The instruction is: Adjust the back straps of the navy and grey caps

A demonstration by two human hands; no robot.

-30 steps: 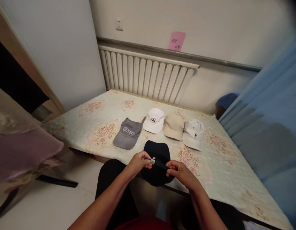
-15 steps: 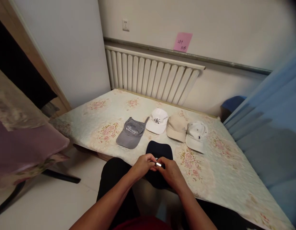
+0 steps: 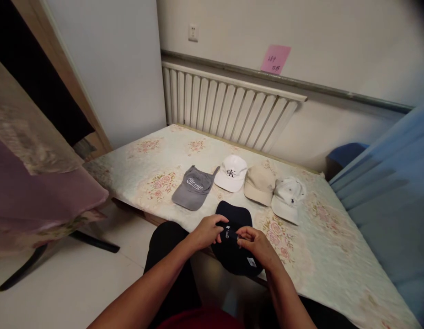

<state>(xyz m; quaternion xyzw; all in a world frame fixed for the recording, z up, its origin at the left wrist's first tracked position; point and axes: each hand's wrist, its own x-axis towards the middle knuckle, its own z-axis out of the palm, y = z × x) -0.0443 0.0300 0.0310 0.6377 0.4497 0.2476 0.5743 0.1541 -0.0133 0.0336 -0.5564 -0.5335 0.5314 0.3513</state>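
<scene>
A dark navy baseball cap (image 3: 234, 212) lies at the bed's near edge, its brim toward the wall and a small white label showing inside. My left hand (image 3: 208, 232) is at the left side of its back strap, the fingers curled in on it. My right hand (image 3: 258, 246) pinches the strap's other side between thumb and fingers. A small silver buckle (image 3: 227, 234) shows on the strap between my hands. Just beyond, a grey cap (image 3: 194, 188), a white cap (image 3: 231, 174), a beige cap (image 3: 260, 185) and an off-white cap (image 3: 286, 201) lie in a row.
Under the caps is a bed with a floral cover (image 3: 331, 256). Behind it stand a white radiator (image 3: 225, 107) and a wall with a pink note (image 3: 276, 58). A blue curtain (image 3: 386, 201) hangs on the right. A cloth-draped chair (image 3: 43, 183) stands at the left.
My hands have moved apart from their close grip at the buckle, so more of the strap and the cap's inner label show. The view has shifted slightly left.
</scene>
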